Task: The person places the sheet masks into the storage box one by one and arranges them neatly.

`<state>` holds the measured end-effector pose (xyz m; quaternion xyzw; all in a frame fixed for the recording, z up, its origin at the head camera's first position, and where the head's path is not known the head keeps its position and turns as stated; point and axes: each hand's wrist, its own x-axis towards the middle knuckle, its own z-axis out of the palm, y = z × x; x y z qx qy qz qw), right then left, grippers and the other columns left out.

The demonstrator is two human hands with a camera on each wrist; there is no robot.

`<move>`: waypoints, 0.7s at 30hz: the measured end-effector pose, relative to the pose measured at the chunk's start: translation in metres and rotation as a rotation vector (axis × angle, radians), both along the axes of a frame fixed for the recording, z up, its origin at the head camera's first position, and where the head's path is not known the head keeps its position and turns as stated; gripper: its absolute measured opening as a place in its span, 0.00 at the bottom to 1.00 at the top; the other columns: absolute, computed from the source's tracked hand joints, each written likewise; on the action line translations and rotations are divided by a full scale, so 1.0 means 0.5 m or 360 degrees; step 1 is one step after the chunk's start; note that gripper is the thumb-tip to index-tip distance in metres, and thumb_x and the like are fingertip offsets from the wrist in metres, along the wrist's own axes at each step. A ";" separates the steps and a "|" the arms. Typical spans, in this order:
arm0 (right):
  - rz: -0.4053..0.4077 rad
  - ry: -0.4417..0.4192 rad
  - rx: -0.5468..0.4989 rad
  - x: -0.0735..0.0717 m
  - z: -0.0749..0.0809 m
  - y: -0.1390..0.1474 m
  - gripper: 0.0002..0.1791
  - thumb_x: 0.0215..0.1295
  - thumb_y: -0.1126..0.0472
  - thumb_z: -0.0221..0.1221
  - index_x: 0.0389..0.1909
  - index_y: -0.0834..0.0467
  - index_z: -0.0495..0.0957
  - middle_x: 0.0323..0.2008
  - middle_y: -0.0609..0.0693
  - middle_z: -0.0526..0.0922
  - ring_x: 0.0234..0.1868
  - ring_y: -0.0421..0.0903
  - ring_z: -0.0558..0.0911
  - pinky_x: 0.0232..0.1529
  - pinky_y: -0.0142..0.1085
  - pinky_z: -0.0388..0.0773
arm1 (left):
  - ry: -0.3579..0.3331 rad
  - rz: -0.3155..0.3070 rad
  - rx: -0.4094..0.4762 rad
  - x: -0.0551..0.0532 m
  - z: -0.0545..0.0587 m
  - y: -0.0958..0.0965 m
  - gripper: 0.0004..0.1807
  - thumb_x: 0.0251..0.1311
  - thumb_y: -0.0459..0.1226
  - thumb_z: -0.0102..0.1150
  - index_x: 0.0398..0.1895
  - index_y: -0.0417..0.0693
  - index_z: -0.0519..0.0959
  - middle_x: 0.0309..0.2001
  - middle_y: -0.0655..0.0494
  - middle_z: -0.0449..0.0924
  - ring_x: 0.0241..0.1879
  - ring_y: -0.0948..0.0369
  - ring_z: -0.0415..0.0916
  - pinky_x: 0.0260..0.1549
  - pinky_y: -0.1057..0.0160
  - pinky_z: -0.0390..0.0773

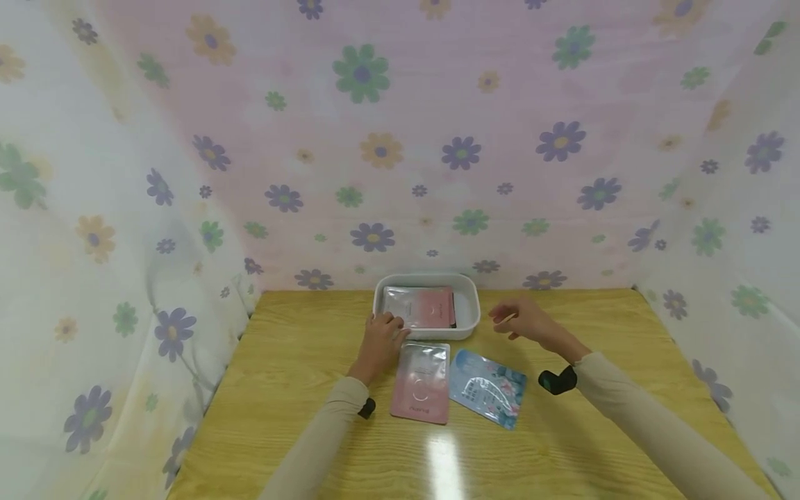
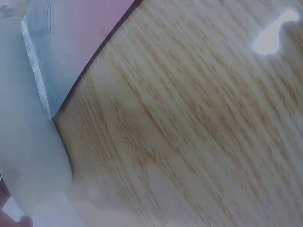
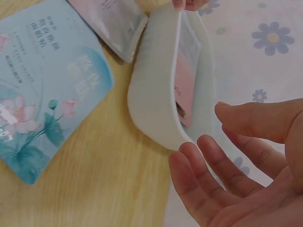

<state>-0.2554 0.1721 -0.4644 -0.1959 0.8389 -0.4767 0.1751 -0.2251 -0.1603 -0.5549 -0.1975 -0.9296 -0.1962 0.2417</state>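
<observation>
A white plastic bin (image 1: 462,335) stands at the back of the table, holding a pink and silver sheet mask packet (image 1: 431,309). My left hand (image 1: 381,340) grips the bin's front left corner, fingers over the rim; in the right wrist view its fingertips (image 3: 189,4) pinch that rim. Just right of the bin, my right hand (image 1: 525,323) hangs in the air with loosely bent fingers and holds nothing. In front of the bin lie another pink sheet mask packet (image 1: 421,385) and, beside it, a blue packet with lotus flowers (image 1: 490,389).
The wooden table (image 1: 294,417) ends at a flowered cloth (image 1: 400,173) behind the bin. More of this cloth hangs along the left and right sides. A bright light reflection lies on the tabletop near the front.
</observation>
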 end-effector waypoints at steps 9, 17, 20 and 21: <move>-0.0003 -0.0080 0.0022 0.037 -0.013 0.029 0.18 0.62 0.65 0.61 0.51 0.67 0.75 0.43 0.60 0.78 0.41 0.51 0.79 0.37 0.47 0.80 | -0.0055 -0.0013 0.0036 0.009 0.012 0.000 0.09 0.60 0.41 0.62 0.33 0.44 0.78 0.33 0.51 0.74 0.39 0.52 0.75 0.53 0.35 0.64; -0.0044 -0.0183 -0.0009 0.070 -0.035 0.054 0.20 0.62 0.63 0.61 0.52 0.69 0.73 0.45 0.64 0.76 0.42 0.52 0.78 0.39 0.48 0.79 | -0.0010 -0.0001 0.0035 0.007 0.005 0.002 0.09 0.59 0.41 0.63 0.32 0.44 0.78 0.32 0.51 0.75 0.38 0.52 0.75 0.52 0.35 0.65; -0.0082 -0.0231 -0.0020 0.081 -0.053 0.066 0.21 0.62 0.64 0.60 0.53 0.70 0.72 0.46 0.66 0.75 0.43 0.52 0.78 0.39 0.47 0.79 | -0.0032 0.0002 0.0046 0.005 0.001 0.001 0.09 0.60 0.42 0.62 0.33 0.44 0.79 0.33 0.52 0.75 0.39 0.52 0.75 0.53 0.36 0.64; -0.0093 -0.0244 -0.0019 0.084 -0.061 0.070 0.21 0.63 0.65 0.60 0.54 0.71 0.71 0.47 0.66 0.75 0.43 0.52 0.78 0.39 0.46 0.79 | -0.0039 0.0002 0.0047 0.004 -0.002 0.000 0.09 0.60 0.42 0.61 0.33 0.45 0.79 0.33 0.52 0.75 0.39 0.53 0.75 0.54 0.36 0.64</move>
